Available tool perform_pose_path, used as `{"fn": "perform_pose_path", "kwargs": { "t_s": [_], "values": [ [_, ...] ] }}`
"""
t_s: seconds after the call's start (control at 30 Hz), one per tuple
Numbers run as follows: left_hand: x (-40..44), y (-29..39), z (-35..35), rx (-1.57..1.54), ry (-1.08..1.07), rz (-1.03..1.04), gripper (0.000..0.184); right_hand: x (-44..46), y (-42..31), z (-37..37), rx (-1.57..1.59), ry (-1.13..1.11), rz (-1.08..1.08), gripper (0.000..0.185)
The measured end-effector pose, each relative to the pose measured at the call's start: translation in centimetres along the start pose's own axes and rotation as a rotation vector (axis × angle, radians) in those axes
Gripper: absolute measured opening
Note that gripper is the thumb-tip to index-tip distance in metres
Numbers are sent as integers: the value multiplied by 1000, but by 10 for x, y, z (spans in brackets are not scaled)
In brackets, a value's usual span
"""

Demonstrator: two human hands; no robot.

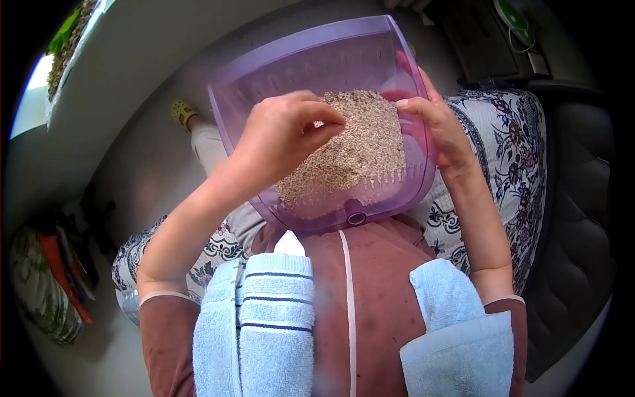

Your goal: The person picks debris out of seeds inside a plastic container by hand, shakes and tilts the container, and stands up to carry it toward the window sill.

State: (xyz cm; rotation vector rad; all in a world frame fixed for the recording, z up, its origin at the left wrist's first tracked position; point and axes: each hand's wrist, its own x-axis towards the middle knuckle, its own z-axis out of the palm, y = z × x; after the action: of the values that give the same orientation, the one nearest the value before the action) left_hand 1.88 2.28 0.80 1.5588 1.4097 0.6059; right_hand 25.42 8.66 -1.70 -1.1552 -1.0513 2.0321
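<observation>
Right hand (438,126) on bin (297,51), hole (356,217) bodyward

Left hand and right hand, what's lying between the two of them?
A heap of pale, grain-like bits inside the purple bin lies between the left hand and the right hand; the head view shows it.
</observation>
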Motion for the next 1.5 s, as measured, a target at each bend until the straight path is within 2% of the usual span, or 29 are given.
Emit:
{"fn": "perform_pose_path", "kwargs": {
  "t_s": [0.07, 0.2, 0.23, 0.27, 0.3, 0.33, 0.37, 0.4, 0.43, 0.5, 0.53, 0.57, 0.63, 0.67, 0.73, 0.83, 1.03, 1.13, 1.23, 1.33, 1.37, 1.47, 1.5],
  "values": [
    [-3, -7, 7, 528, 282, 436, 5, -2, 0, 0, -26, 12, 8, 72],
    [0, -11, 2, 430, 215, 378, 3, -1, 1, -1, -38, 4, 3, 71],
    [1, -10, -7, 374, 164, 373, 8, -1, 1, -1, -31, 8, 2, 71],
    [0, -11, -18, 181, 158, 295, 12, -1, 1, -2, -24, 11, 0, 71],
    [-3, -16, -37, 198, 252, 236, 14, -1, 2, -3, -17, 14, 1, 71],
    [0, -33, -63, 235, 462, 366, 19, -1, 3, -3, 13, 12, 8, 70],
    [-8, -35, -89, 136, 618, 167, 34, -2, 2, -3, 44, 11, 12, 70],
    [-10, -45, -121, 1070, 856, 247, 50, -3, 1, -3, 75, 10, 17, 69],
    [-17, -69, -142, 1558, 976, -85, 58, -5, 1, -2, 75, 10, 25, 69],
    [-25, -72, -151, 1362, 786, 61, 36, -3, 0, -1, 73, 5, 28, 69],
    [-26, -54, -136, 1075, 634, 234, 29, -2, 1, -2, 43, 5, 26, 70],
    [-23, -42, -108, 581, 443, 199, 23, -1, 2, -3, 12, 2, 26, 71],
    [-18, -20, -51, 160, 81, 271, 19, 2, 2, -1, -32, -1, 13, 72],
    [-16, -14, -29, 228, -93, 380, 21, 1, 1, 1, -43, 6, 4, 73],
    [-14, -11, 0, 215, -220, 539, 17, -2, 0, 2, -52, 12, 5, 73],
    [-10, -13, 17, 264, -285, 565, 15, -3, -1, 0, -51, 1, 8, 73],
    [-7, -12, 20, 290, -356, 463, 12, -2, 1, 0, -35, -4, 1, 72],
    [-6, -16, 24, 297, -341, 511, 12, -1, 1, -1, -33, -6, 1, 72],
    [-8, -15, 24, 277, -273, 473, 10, -4, 1, -3, -20, 0, 0, 72],
    [-5, -13, 11, 97, -111, 395, 9, -4, 1, -3, -23, 1, -6, 72],
    [-6, -9, 5, 69, -83, 284, 6, -5, 1, -2, -26, 2, -9, 72],
    [-9, -22, 1, 534, 65, 458, 8, -5, -1, 0, -34, -1, 28, 73],
    [-11, -21, 1, 549, 65, 481, 8, -4, -1, 0, -36, -3, 48, 73]
  ]
}}
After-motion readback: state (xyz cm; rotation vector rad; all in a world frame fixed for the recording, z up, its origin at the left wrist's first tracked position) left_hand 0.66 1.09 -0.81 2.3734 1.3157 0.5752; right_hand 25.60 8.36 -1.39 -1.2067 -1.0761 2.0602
